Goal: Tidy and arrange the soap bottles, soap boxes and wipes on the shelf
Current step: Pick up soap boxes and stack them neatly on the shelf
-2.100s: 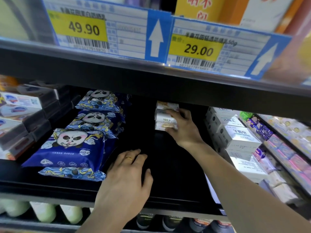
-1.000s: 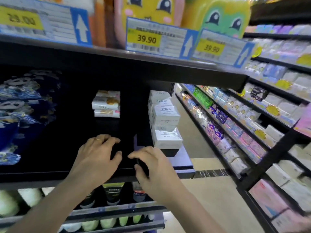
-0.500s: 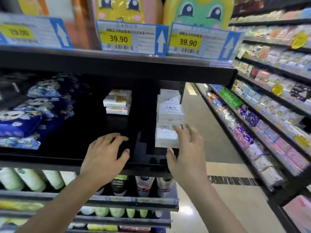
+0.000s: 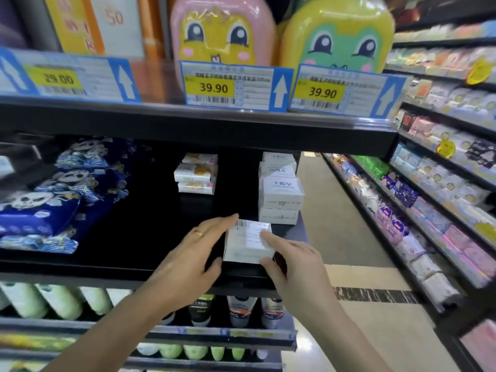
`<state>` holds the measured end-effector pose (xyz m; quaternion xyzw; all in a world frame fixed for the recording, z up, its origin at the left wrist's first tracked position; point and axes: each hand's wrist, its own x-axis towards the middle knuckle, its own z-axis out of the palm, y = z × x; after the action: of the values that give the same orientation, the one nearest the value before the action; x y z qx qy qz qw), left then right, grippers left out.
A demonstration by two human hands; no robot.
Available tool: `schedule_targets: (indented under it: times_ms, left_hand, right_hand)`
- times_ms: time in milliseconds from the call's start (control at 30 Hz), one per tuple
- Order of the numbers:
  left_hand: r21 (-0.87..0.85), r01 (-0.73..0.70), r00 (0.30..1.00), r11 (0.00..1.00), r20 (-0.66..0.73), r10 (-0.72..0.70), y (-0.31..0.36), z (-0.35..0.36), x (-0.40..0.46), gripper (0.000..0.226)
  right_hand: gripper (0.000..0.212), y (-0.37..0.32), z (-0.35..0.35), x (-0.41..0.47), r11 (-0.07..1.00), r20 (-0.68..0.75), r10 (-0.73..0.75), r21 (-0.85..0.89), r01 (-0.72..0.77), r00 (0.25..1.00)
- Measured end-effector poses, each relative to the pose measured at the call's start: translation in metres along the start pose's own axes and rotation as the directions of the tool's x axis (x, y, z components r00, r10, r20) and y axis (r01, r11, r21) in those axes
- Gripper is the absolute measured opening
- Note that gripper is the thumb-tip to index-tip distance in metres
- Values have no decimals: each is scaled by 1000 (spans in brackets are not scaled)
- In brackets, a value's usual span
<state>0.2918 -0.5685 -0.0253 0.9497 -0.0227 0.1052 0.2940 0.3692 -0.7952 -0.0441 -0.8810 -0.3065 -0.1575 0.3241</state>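
A white soap box (image 4: pixel 248 241) with a barcode on top sits near the front edge of the black shelf (image 4: pixel 150 229). My right hand (image 4: pixel 295 264) grips its right side between thumb and fingers. My left hand (image 4: pixel 193 256) lies against its left side, fingers straight, a gold ring on one finger. Behind it stands a stack of white soap boxes (image 4: pixel 280 189) at the shelf's right end. A smaller stack of cream soap boxes (image 4: pixel 197 174) stands farther back. Blue panda wipes packs (image 4: pixel 51 208) lie in a row at the left.
The shelf above carries price tags (image 4: pixel 230 87) and cartoon-faced bottles (image 4: pixel 222 30). Below are tubes (image 4: pixel 239 310) and pale green bottles (image 4: pixel 56 302). The aisle floor (image 4: pixel 335 224) opens to the right, with stocked shelves (image 4: pixel 434 200) beyond it.
My right hand has pulled one white box off the right stack toward the shelf front. My left hand has slid right and now touches that box.
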Motion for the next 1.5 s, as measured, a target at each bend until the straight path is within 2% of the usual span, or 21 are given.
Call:
schedule_targets:
  times_ms: [33,100,233,333,467,700,800,900,1033,1200,1333,1500]
  left_hand:
    - [-3,-41,999,999,15,41,-3,0,4,90]
    - [-30,-72,997,997,-23,72,-10,2,14,84]
    - [-117,-87,991,989,-111,74,-23,7,20,69]
    - [-211,-39,996,977,-92,20,-24,9,23,63]
    - [-294,26,994,956,-97,-56,-26,7,25,57]
    - [-287,28,992,957,-111,-62,-21,6,22,54]
    - [-241,29,995,970,-90,-52,-21,5,20,63]
    - [-215,7,995,977,-94,-28,-19,6,20,59]
    - [-252,-5,994,968,-110,-23,-21,5,22,55]
    - [-327,20,994,945,-91,-53,-20,4,21,53]
    - [-329,37,996,944,-62,-60,-19,2,20,52]
    - [-345,56,996,937,-41,-74,-19,0,19,53]
  right_hand:
    - [49,-2,1,3,998,27,36,47,-38,999]
    - [48,-3,3,8,987,62,103,116,-110,993]
    - [44,-9,-2,9,964,90,88,243,-108,992]
    - [46,-8,-8,17,954,85,52,291,-75,995]
    - [56,-11,-4,30,934,153,25,349,-78,988]
    - [46,-1,4,33,885,146,68,449,-127,987]
    - [43,1,5,32,871,162,84,467,-152,983]
    - [44,3,4,31,861,171,88,482,-161,981]
    - [43,3,3,31,859,180,81,486,-160,980]
    - [57,0,0,29,848,166,136,491,-201,977]
    - [47,-3,-6,29,838,209,134,498,-223,969]
    - [47,-5,-7,30,853,224,143,467,-235,964]
